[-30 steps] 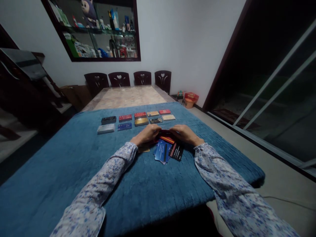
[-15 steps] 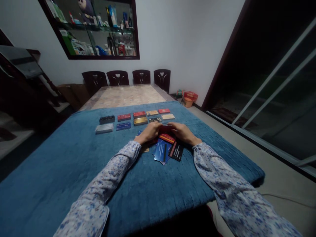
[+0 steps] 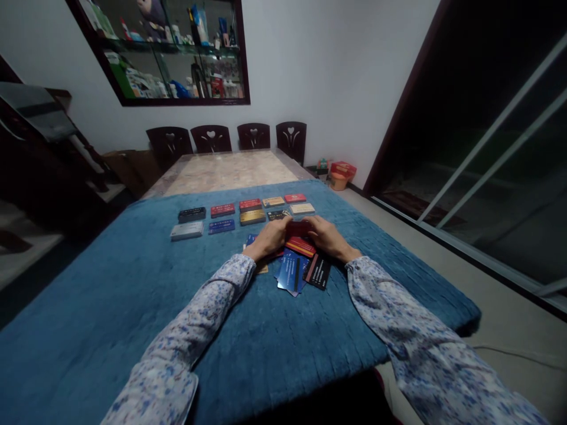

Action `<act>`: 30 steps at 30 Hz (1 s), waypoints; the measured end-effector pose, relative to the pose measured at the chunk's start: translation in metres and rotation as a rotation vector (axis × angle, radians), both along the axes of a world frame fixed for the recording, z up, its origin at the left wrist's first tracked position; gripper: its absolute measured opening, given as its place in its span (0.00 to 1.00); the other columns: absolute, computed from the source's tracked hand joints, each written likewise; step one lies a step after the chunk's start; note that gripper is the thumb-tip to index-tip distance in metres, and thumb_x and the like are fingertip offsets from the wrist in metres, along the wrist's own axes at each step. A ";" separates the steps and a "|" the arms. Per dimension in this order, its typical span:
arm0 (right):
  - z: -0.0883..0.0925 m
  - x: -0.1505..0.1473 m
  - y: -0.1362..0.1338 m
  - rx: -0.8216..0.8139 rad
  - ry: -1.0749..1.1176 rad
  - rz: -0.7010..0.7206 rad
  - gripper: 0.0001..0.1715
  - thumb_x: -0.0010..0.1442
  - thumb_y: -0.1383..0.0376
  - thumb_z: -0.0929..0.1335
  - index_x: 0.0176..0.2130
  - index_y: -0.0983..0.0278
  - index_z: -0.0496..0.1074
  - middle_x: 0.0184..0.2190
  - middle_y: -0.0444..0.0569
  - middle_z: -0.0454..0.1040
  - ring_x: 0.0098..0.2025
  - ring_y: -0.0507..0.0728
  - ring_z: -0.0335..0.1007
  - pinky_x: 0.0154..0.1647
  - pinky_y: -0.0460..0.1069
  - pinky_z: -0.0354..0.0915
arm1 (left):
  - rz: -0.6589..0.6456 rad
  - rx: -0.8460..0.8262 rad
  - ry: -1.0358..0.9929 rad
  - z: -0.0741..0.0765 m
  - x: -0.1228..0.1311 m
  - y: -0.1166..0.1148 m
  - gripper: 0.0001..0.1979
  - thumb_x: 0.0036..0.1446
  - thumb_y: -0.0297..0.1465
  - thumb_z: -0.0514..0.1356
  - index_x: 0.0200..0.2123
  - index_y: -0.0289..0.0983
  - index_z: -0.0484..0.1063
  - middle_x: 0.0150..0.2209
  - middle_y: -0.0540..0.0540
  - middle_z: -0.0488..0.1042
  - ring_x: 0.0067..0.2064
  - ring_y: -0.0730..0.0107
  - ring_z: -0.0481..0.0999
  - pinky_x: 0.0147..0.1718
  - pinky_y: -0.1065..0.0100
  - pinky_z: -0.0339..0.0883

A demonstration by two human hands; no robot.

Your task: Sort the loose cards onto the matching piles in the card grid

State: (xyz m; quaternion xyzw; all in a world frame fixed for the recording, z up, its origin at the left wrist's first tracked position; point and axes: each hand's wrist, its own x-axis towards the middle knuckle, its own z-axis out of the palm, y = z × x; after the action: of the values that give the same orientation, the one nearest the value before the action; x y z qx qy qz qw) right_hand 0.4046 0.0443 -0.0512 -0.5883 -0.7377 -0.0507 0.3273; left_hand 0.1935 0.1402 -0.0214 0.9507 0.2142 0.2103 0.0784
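Observation:
My left hand [image 3: 273, 235] and my right hand [image 3: 328, 236] close from either side on a dark red stack of cards [image 3: 299, 229], held above a loose pile. The fingertips are partly hidden behind the stack. Under them lie a red card [image 3: 300, 245], a blue card [image 3: 289, 270] with a dark stripe, and a black card [image 3: 318, 273] with white print. More cards peek out beneath my left wrist, among them a blue one [image 3: 250, 239].
Beyond my hands, small card stacks stand in two rows, including a silver stack [image 3: 186, 231], a blue stack [image 3: 221, 226], a gold stack [image 3: 252, 217] and a black stack [image 3: 192, 213]. A blue cloth [image 3: 110, 283] covers the table's near part. Dark chairs [image 3: 211, 139] line the far end.
Both hands keep their hold on the dark red stack, with only slight finger movement. The view has shifted a little; the cards on the table look unmoved.

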 end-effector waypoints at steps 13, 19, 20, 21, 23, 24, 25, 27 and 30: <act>-0.003 -0.008 0.005 0.085 0.063 0.042 0.25 0.63 0.73 0.66 0.59 0.61 0.70 0.50 0.56 0.70 0.48 0.61 0.74 0.53 0.59 0.74 | 0.003 -0.057 -0.067 0.002 -0.003 0.000 0.23 0.58 0.18 0.54 0.55 0.36 0.68 0.45 0.36 0.82 0.44 0.55 0.84 0.43 0.64 0.73; -0.002 -0.008 0.003 0.088 0.071 0.128 0.33 0.61 0.74 0.65 0.64 0.62 0.66 0.53 0.59 0.68 0.55 0.64 0.72 0.60 0.63 0.70 | -0.065 -0.042 -0.142 -0.001 -0.002 0.006 0.20 0.59 0.20 0.54 0.53 0.35 0.70 0.48 0.36 0.81 0.49 0.56 0.82 0.49 0.62 0.74; -0.002 -0.007 0.004 0.085 0.067 0.135 0.35 0.59 0.74 0.66 0.65 0.62 0.65 0.54 0.60 0.68 0.56 0.64 0.71 0.61 0.63 0.69 | -0.071 -0.040 -0.144 -0.001 -0.001 0.007 0.19 0.59 0.20 0.54 0.53 0.35 0.70 0.49 0.36 0.81 0.50 0.56 0.81 0.50 0.61 0.73; -0.003 -0.006 0.004 0.080 0.063 0.140 0.38 0.58 0.75 0.66 0.66 0.62 0.65 0.55 0.60 0.67 0.58 0.65 0.70 0.62 0.63 0.69 | -0.077 -0.040 -0.144 -0.001 -0.001 0.007 0.19 0.59 0.20 0.54 0.53 0.35 0.70 0.49 0.36 0.80 0.51 0.56 0.80 0.51 0.61 0.73; -0.004 -0.003 0.005 0.067 0.060 0.146 0.41 0.55 0.76 0.66 0.66 0.62 0.64 0.56 0.60 0.67 0.59 0.65 0.69 0.64 0.63 0.68 | -0.084 -0.045 -0.135 0.000 -0.002 0.008 0.19 0.59 0.20 0.54 0.52 0.35 0.71 0.48 0.37 0.80 0.51 0.56 0.80 0.52 0.60 0.73; -0.005 -0.002 0.006 0.059 0.060 0.149 0.41 0.55 0.76 0.67 0.67 0.62 0.64 0.56 0.60 0.67 0.59 0.65 0.69 0.64 0.63 0.67 | -0.086 -0.048 -0.126 0.001 -0.002 0.009 0.18 0.59 0.21 0.55 0.52 0.35 0.72 0.48 0.37 0.80 0.51 0.56 0.79 0.52 0.59 0.73; -0.005 -0.001 0.006 0.049 0.060 0.154 0.41 0.55 0.76 0.67 0.67 0.62 0.64 0.56 0.60 0.67 0.58 0.65 0.70 0.63 0.64 0.68 | -0.090 -0.052 -0.115 0.002 -0.003 0.009 0.19 0.59 0.21 0.56 0.53 0.34 0.72 0.48 0.37 0.79 0.51 0.56 0.79 0.53 0.59 0.73; -0.006 0.002 0.006 0.035 0.054 0.163 0.40 0.57 0.74 0.68 0.67 0.62 0.63 0.56 0.60 0.68 0.57 0.66 0.70 0.62 0.64 0.69 | -0.099 -0.061 -0.100 0.003 -0.005 0.010 0.21 0.59 0.23 0.58 0.56 0.33 0.70 0.50 0.36 0.77 0.51 0.56 0.78 0.54 0.58 0.72; -0.005 0.005 0.006 0.042 0.018 0.166 0.38 0.59 0.71 0.69 0.67 0.62 0.64 0.57 0.61 0.69 0.58 0.67 0.69 0.59 0.66 0.70 | -0.111 -0.078 -0.081 0.005 -0.009 0.012 0.26 0.58 0.25 0.61 0.60 0.34 0.68 0.52 0.37 0.74 0.52 0.55 0.76 0.56 0.55 0.72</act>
State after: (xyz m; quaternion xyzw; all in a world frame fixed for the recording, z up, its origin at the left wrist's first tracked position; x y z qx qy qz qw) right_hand 0.4093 0.0499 -0.0558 -0.5186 -0.7798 -0.0335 0.3491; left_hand 0.1848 0.1521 -0.0163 0.9480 0.1657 0.2356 0.1355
